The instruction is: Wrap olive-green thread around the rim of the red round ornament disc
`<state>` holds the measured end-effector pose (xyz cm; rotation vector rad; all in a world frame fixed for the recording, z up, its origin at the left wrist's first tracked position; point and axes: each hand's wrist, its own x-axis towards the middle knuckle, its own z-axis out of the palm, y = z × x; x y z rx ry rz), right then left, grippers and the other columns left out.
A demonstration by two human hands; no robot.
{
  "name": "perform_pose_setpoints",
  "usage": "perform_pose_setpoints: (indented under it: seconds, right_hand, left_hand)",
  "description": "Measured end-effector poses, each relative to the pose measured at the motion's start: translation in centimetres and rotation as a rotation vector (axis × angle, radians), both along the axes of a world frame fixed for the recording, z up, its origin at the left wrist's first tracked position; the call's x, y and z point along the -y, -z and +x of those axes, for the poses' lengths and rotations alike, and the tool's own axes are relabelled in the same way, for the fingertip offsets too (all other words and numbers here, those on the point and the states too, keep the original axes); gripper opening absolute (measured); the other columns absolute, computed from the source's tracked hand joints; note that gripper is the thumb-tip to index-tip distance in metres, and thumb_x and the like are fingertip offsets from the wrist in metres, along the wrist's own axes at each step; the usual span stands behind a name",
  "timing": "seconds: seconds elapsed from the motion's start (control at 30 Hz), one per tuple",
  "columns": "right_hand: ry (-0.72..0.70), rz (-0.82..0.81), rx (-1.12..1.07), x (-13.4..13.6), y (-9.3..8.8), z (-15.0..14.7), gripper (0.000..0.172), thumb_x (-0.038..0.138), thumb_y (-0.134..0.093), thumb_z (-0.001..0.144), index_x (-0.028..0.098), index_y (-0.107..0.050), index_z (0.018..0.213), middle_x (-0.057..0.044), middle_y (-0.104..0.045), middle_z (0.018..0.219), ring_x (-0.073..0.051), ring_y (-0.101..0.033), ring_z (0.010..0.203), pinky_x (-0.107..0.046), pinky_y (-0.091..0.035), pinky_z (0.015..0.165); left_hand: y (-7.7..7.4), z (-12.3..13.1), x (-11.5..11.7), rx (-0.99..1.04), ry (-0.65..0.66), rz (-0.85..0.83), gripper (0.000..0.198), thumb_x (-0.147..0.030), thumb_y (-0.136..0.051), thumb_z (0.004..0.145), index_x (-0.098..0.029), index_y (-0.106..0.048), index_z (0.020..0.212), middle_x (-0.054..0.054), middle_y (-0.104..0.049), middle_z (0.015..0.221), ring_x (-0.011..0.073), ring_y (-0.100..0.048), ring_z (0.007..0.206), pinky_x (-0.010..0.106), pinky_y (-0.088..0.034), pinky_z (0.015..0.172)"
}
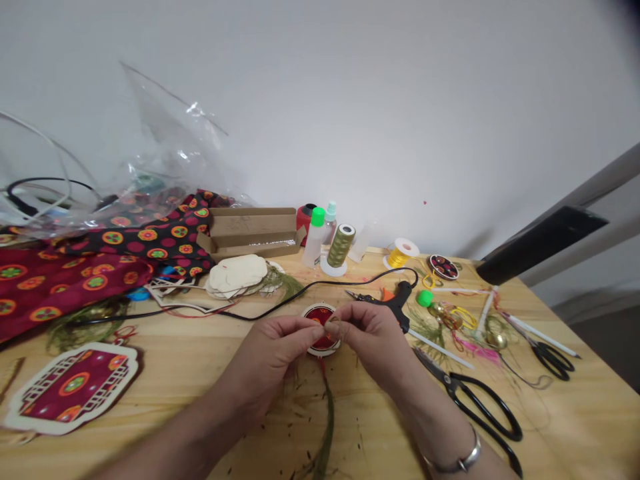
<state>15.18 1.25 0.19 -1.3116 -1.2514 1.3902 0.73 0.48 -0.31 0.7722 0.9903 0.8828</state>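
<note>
on the table [185, 373], left hand [273, 350] and right hand [375, 340] pinch narrowly over a round fabric-faced pendant [326, 343], anything gripped hidden; its green tassel [328, 427] seems already attached, what remains is unclear.

Two hands [375, 330], two discs [323, 343], two scissors [453, 385], one glue gun [399, 308], one box [253, 248], and what look like three bottles [315, 241], the rightmost faint.

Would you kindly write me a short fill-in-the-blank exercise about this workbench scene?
The left hand and right hand meet at the round ornament, whose centre is mainly dark ____.
The bracelet is on the ____ arm.
The loose cap beside the glue gun is ____.

Missing words: red; right; green.
</note>
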Motion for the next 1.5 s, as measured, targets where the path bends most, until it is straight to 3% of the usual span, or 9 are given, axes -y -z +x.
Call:
perform_pose_setpoints:
  seconds: [0.13,0.4,0.67,0.9,1.2,1.37,1.5]
  right_hand:
    - [-0.025,0.074,0.125,0.1,-0.1,0.1,0.008,0.019,-0.06,0.068,0.014,-0.06,0.061,0.0,-0.059,0.06,-0.011,-0.05,0.057,-0.023,-0.04,0.056]
    - [-0.018,0.211,0.234,0.2,0.0,0.0,0.011,0.011,-0.055,0.071,0.015,-0.059,0.061,0.002,-0.057,0.058,-0.009,-0.05,0.057,-0.019,-0.039,0.054]
    - [0.024,0.077,0.096,0.0,0.1,-0.2,0.005,0.017,-0.062,0.066,0.014,-0.064,0.063,0.001,-0.06,0.058,-0.01,-0.05,0.054,-0.022,-0.04,0.054]
    - [0.059,0.013,0.019,0.0,0.4,-0.4,0.009,0.021,-0.065,0.062,0.013,-0.062,0.06,0.0,-0.059,0.056,-0.01,-0.049,0.052,-0.023,-0.039,0.053]
    - [-0.007,0.117,0.083,-0.1,0.3,-0.5,0.013,0.021,-0.058,0.069,0.014,-0.056,0.058,0.002,-0.052,0.056,-0.01,-0.044,0.054,-0.022,-0.037,0.054]
    - [-0.04,0.155,0.119,-0.1,0.5,-0.3,0.015,0.023,-0.053,0.074,0.014,-0.055,0.062,0.001,-0.052,0.059,-0.011,-0.045,0.056,-0.022,-0.038,0.055]
    - [0.004,0.23,0.24,-0.2,0.5,0.0,0.013,0.02,-0.052,0.075,0.015,-0.053,0.063,0.002,-0.05,0.06,-0.01,-0.043,0.057,-0.02,-0.036,0.054]
  left_hand:
    - [0.3,-0.1,0.1,0.041,0.023,0.027,0.008,-0.022,-0.066,0.068,-0.016,-0.071,0.067,0.001,-0.07,0.068,0.0129,-0.057,0.067,0.019,-0.041,0.064]
    - [-0.2,0.0,0.0,-0.083,0.002,0.02,0.011,-0.025,-0.066,0.067,-0.017,-0.072,0.068,0.0,-0.069,0.064,0.0143,-0.059,0.066,0.021,-0.042,0.065]
    - [0.3,-0.2,0.0,-0.068,0.0,0.093,0.014,-0.029,-0.064,0.07,-0.017,-0.071,0.07,0.001,-0.07,0.07,0.0145,-0.058,0.07,0.022,-0.042,0.068]
    - [0.5,-0.2,0.0,-0.084,-0.002,0.114,0.015,-0.03,-0.064,0.07,-0.017,-0.071,0.071,0.001,-0.07,0.07,0.0143,-0.057,0.069,0.022,-0.042,0.068]
    - [0.1,-0.1,0.3,-0.077,-0.006,0.102,0.015,-0.029,-0.063,0.071,-0.017,-0.071,0.071,0.001,-0.07,0.07,0.0135,-0.058,0.068,0.021,-0.042,0.065]
    - [-0.4,-0.3,0.1,-0.083,-0.05,0.092,0.013,-0.027,-0.063,0.07,-0.017,-0.071,0.073,-0.001,-0.067,0.06,0.0134,-0.059,0.064,0.02,-0.044,0.062]
    - [-0.8,-0.5,-0.3,-0.075,-0.05,0.065,0.016,-0.027,-0.064,0.069,-0.019,-0.071,0.081,0.0,-0.071,0.07,0.016,-0.063,0.072,0.023,-0.047,0.068]
